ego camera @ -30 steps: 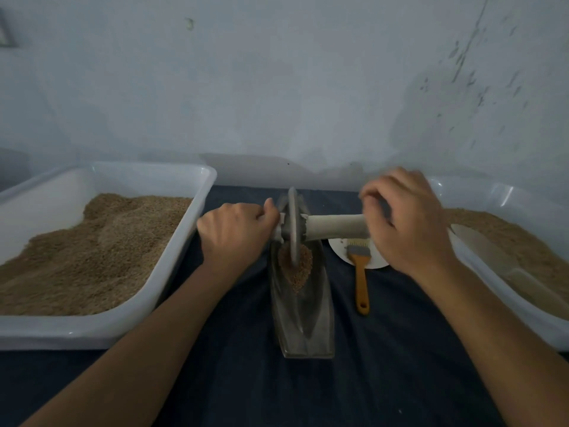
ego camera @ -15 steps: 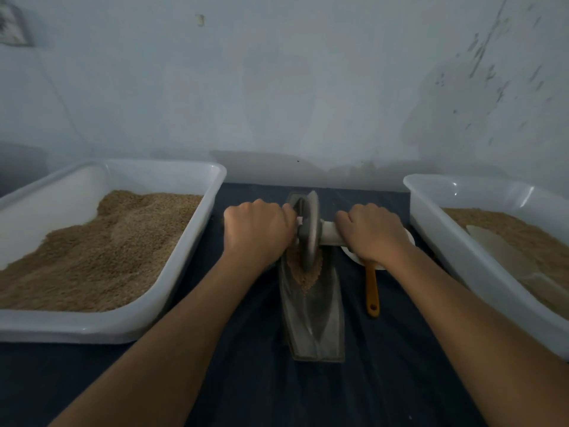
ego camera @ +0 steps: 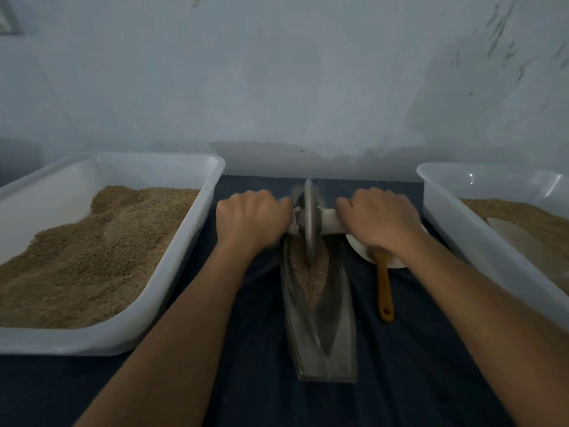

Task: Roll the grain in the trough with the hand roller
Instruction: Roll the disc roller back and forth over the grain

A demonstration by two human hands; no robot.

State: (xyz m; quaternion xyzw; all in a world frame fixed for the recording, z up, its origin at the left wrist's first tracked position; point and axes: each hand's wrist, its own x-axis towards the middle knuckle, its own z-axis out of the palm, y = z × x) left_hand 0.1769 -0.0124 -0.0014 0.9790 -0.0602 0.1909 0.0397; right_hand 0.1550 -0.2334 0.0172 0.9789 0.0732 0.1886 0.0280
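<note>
Both fists are wrapped around the pale handle bar of the roller (ego camera: 308, 221), my left hand (ego camera: 251, 218) on its left stub and my right hand (ego camera: 377, 218) on the right, fingers curled fully over so nothing of the bar shows under them. Between the two fists the grey wheel stands upright on edge, its lower rim buried in the grain (ego camera: 311, 274) heaped at the far half of the trough (ego camera: 321, 340). The near half of the trough looks bare metal.

To do this stroke well, I judge I should keep the bar level, so the wheel stays upright and tracks the groove instead of riding up a side wall. Equal downward pressure from both hands matters; a heavier side would tip the disc. I would draw it toward the near end through the heap, then push back, keeping strokes short enough that grain does not spill over the near lip.

On the right, a wooden brush (ego camera: 384, 286) lies close to the trough, partly on a white plate (ego camera: 358, 249); my right wrist passes just above it, so I would mind it.
</note>
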